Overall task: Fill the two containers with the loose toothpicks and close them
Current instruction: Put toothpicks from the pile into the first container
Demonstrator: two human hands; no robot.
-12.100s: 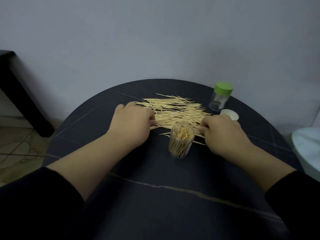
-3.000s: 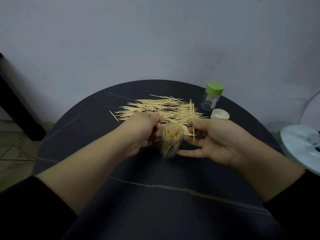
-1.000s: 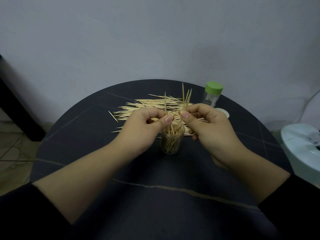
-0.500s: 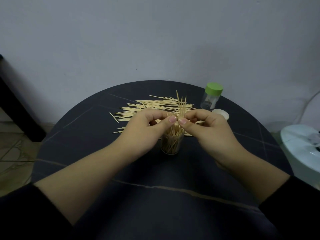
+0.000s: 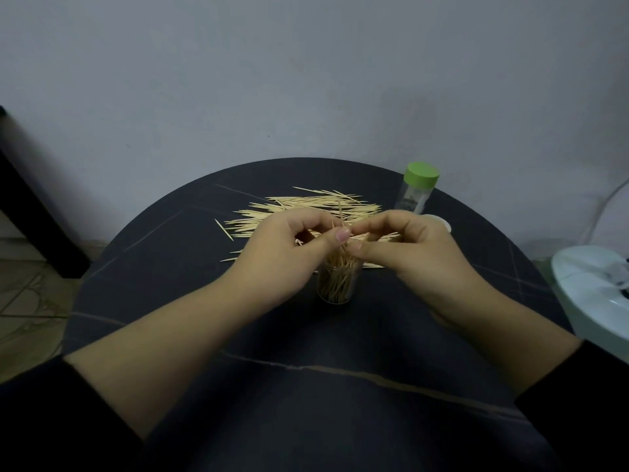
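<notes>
Dark round table under a grey wall: thumbs and forefingers of left hand and right hand meet, pinching a few toothpicks upright over the open, nearly full jar. They likely go in best squared up and lowered gently, not dropped. Behind lie the pile, white lid and green-capped jar

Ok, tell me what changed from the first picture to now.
Both hands left the loose pile: the left hand and right hand now meet over the open container, pinching toothpicks and lowering them in; a second ago these stood taller. The green-lidded container and white lid stayed put.
</notes>
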